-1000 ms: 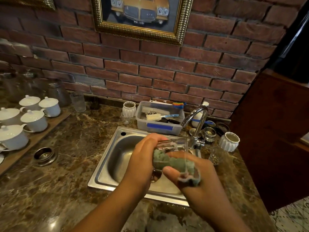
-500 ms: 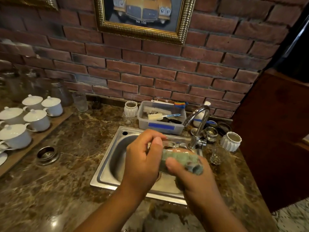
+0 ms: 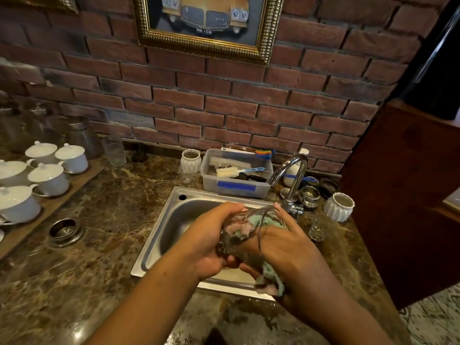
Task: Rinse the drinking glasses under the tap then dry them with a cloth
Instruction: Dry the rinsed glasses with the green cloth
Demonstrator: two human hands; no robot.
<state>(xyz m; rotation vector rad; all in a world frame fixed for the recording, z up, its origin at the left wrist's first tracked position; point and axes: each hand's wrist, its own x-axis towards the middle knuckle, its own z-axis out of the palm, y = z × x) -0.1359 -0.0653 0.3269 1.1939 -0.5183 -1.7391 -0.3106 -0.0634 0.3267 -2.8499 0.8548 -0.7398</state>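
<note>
Over the steel sink (image 3: 159, 235) my left hand (image 3: 209, 242) grips a clear drinking glass (image 3: 249, 220), which lies on its side with its mouth to the right. A green and pink cloth (image 3: 242, 229) is stuffed inside the glass, and its tail hangs out below my right hand (image 3: 291, 247). My right hand holds the cloth, with fingers pushed into the glass mouth. The chrome tap (image 3: 290, 170) stands behind, with no water running. Another small glass (image 3: 318, 229) stands on the counter to the right, and a tall glass (image 3: 114, 150) stands at the back left.
A plastic tub (image 3: 236, 188) with brushes sits behind the sink. White lidded cups (image 3: 49, 178) fill a wooden tray on the left, with a small metal bowl (image 3: 65, 230) in front of it. White ribbed pots (image 3: 339, 206) and metal cups stand beside the tap. A dark wooden panel (image 3: 403, 190) borders the right side.
The glass has turned in my left hand, and its mouth now faces right. My right hand has pushed the cloth deeper inside. The view has shifted slightly.
</note>
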